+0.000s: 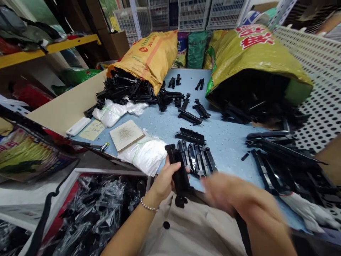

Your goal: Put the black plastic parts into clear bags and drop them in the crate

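Observation:
My left hand [167, 177] is closed round a black plastic part [179, 174], a long trough-like piece with hooked ends, held near my lap at the table's front edge. To its right, my right hand [221, 192] is smeared by motion, so its fingers and anything in them cannot be made out. Just beyond both hands lies a row of glossy black plastic pieces [198, 160], set side by side. Behind that row rests another pair of black pieces [190, 136], lying crosswise.
An orange sack [151, 53] spills black parts at the back left; a yellow-green sack [261, 57] opens at the right. White plastic bags [146, 153] and a square board [126, 135] lie left. A crate of bagged parts [106, 206] stands below. Black strips [282, 156] pile up right.

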Demonstrator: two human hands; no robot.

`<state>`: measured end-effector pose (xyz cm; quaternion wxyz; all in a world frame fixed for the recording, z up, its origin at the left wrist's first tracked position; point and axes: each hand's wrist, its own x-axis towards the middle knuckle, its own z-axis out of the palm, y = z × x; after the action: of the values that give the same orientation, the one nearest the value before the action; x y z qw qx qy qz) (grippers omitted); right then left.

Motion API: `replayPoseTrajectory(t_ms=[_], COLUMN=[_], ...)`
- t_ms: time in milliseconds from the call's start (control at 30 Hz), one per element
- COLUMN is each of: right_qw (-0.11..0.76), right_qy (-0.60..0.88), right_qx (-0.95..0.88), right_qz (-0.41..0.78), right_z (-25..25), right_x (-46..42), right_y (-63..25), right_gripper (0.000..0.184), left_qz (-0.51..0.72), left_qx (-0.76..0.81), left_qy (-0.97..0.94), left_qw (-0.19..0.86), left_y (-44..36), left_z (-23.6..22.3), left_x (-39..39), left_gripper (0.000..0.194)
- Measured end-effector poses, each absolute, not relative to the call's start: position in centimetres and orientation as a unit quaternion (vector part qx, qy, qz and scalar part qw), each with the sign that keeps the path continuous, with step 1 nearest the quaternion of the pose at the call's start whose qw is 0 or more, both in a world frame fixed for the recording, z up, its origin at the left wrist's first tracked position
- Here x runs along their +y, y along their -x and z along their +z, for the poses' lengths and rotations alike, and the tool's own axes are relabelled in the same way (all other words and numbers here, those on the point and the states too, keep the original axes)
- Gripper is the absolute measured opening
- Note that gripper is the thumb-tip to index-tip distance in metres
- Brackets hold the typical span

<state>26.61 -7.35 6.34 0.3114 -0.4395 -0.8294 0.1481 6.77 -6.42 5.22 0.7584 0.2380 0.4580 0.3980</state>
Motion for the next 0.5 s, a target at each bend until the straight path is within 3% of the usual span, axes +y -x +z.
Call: replayPoseTrajectory(t_ms=[233, 400, 500], right_qw=[0.327, 0.303, 0.270], right_qy=[0.439, 0.457, 0.405], right_qx=[-0.828, -0.726, -0.779], right_qz=[0.118, 0.414, 0.394], right_z=[3.6, 1.6, 1.4], right_x=[-2.9, -2.3, -3.9], right_y=[-23.2, -22.1, -22.2], right_gripper=[0.040, 0.051, 0.051], left_qz=[0.360, 0.394, 0.417], left_qx=[0.490, 0.531, 0.531], left_qy=[-0.357, -0.378, -0.328], left_qw=[0.709, 0.649, 0.660], left_y=[-7.2, -6.6, -5.7], left_z=[5.3, 4.3, 4.2], left_x=[-7.9, -6.3, -4.9], left_gripper=[0.070, 0.068, 0.064])
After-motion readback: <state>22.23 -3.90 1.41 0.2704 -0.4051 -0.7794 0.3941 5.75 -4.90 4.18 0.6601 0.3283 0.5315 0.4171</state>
